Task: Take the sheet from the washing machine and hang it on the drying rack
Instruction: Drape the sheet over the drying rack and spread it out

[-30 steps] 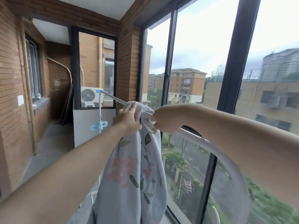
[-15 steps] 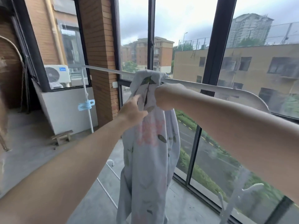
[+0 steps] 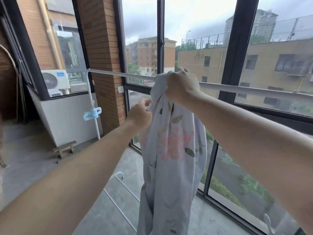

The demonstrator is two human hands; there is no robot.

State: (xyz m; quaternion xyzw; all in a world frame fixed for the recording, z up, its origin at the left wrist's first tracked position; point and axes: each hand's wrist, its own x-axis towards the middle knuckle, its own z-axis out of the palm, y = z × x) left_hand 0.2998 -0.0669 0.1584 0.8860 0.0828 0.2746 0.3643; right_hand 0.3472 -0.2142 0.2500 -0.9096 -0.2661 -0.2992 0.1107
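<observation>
Pale floral cotton, the sheet (image 3: 174, 150) hangs in one long bunched rope from the white top rail of the drying rack (image 3: 245, 89). The right hand (image 3: 182, 87) is clenched round its gathered top, right at the rail. The left hand (image 3: 139, 115) is lower and to the side, pinching an edge of the cloth between curled fingers.

Most of the weight looks to be on the near side, and I cannot tell how much has gone over the far side. If the upper grip lets go now, I would expect the damp bundle to slide back off that smooth rail. Left bunched like this, it would also dry badly. A hard sideways tug to spread it might rock the thin frame. The lower end runs out of sight, so it may be brushing the ground.

Underfoot is bare grey concrete floor (image 3: 33, 160), dusty-looking, with a small wooden stool (image 3: 65, 148) near the wall. A blue clip (image 3: 92, 112) sits on the rack's upright. Tall dark-framed windows (image 3: 238, 48) and a brick pillar (image 3: 101, 48) enclose the balcony, and an air-conditioning unit (image 3: 55, 82) shows behind glass.
</observation>
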